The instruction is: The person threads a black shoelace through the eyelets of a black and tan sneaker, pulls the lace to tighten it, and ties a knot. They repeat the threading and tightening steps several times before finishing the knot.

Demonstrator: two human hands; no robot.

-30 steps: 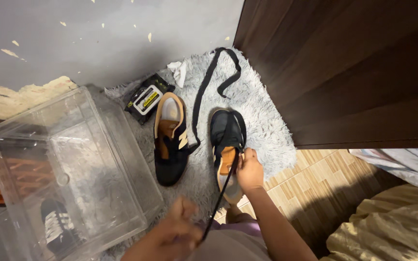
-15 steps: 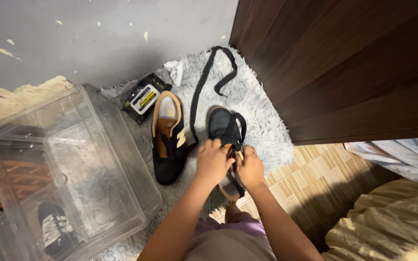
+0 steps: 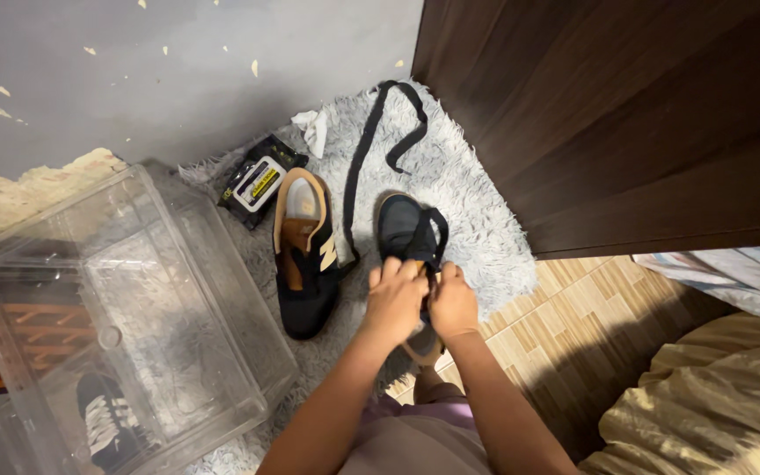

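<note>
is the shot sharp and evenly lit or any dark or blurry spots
Head view: both hands and the black shoe are fairly sharp; the dark wardrobe and lower right floor sit in shadow; faint reflections cloud the clear plastic box.

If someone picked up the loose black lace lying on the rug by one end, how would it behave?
The black lace would probably hang limp: it already lies in soft curves and a loop across the shaggy rug. It looks thin and flat, so likely very light. It may drag or snag slightly on the long pile.
</note>
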